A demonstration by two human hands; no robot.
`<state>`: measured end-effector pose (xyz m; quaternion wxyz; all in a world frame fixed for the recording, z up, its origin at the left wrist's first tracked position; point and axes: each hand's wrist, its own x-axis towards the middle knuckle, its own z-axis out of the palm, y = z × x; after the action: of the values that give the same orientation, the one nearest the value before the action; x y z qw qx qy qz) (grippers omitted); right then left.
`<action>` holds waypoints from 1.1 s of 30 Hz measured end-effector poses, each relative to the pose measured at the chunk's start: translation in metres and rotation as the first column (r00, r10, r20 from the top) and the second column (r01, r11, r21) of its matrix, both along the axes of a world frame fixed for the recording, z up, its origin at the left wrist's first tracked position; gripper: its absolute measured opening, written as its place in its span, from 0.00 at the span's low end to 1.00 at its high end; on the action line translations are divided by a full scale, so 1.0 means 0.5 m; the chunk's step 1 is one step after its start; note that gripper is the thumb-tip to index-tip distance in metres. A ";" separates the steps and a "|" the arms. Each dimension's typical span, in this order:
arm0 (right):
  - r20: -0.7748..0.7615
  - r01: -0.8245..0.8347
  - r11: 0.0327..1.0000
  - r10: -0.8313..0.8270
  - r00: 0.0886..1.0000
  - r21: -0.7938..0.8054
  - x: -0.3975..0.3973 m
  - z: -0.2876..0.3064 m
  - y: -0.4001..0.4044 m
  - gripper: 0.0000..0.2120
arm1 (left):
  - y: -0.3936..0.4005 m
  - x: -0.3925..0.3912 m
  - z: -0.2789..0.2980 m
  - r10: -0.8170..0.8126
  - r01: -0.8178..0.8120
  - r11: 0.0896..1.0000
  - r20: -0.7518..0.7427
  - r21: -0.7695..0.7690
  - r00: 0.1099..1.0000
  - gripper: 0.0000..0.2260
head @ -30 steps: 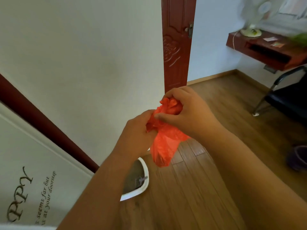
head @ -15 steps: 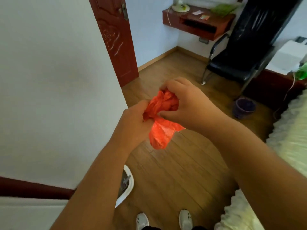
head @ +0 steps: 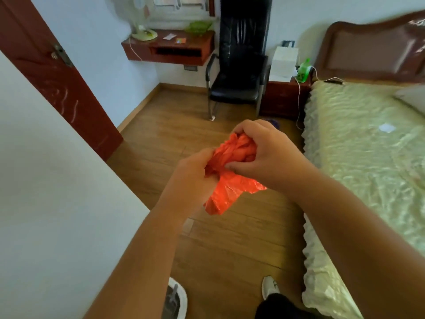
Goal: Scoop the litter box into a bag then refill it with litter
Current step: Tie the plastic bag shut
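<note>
At the centre of the frame the person holds a crumpled orange bag (head: 232, 173) in the air above the wooden floor (head: 230, 238). The right hand (head: 268, 153) is clenched round its bunched top, and the left hand (head: 192, 178) grips its left side; the loose end hangs below. At the bottom edge, a white litter box (head: 181, 298) peeks out beside the left forearm. A bed (head: 368, 157) fills the right side.

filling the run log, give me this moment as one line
stage: opening bag | left hand: grips red bag | right hand: grips bag | litter box: on floor, unscooped
</note>
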<state>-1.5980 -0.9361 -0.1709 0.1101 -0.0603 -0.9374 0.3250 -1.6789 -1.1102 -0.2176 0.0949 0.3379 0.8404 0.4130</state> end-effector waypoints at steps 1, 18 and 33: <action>-0.003 0.028 1.000 -0.028 1.000 -0.001 0.005 0.003 0.006 0.25 | 0.011 -0.003 0.003 -0.036 0.035 0.999 0.007 0.014 0.999 0.17; 0.014 0.152 0.987 -0.152 0.988 -0.046 -0.125 -0.008 0.218 0.25 | 0.255 -0.172 0.008 -0.144 0.144 0.989 -0.016 -0.027 0.989 0.16; 0.085 0.153 0.988 -0.154 0.984 0.018 -0.351 -0.017 0.464 0.27 | 0.497 -0.385 -0.016 -0.145 0.146 0.989 0.018 -0.020 0.989 0.16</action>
<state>-1.7736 -0.7043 -0.1795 0.0947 -0.1456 -0.9356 0.3074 -1.8715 -0.8618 -0.2256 0.1351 0.3940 0.8170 0.3989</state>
